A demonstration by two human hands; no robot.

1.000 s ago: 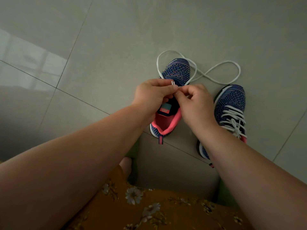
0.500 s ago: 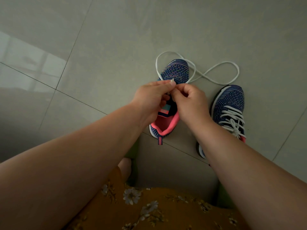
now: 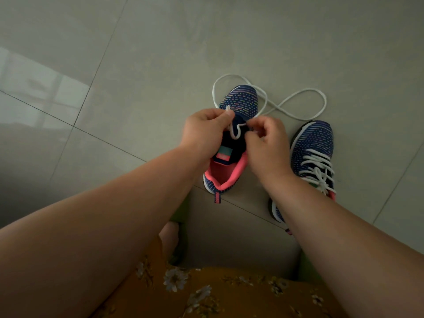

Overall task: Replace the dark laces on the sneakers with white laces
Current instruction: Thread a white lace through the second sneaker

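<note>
A person's left hand (image 3: 205,131) and right hand (image 3: 267,143) each pinch a white lace (image 3: 236,131) over an unlaced navy sneaker (image 3: 238,102) beneath them on the tiled floor (image 3: 137,65); right of the right hand sits the laced sneaker (image 3: 314,145).

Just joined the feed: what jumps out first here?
Both hands meet mid-frame over the unlaced sneaker, the left hand and right hand each pinching the white lace, which loops on the floor beyond the toe. To its right stands the laced sneaker, already in white.
</note>
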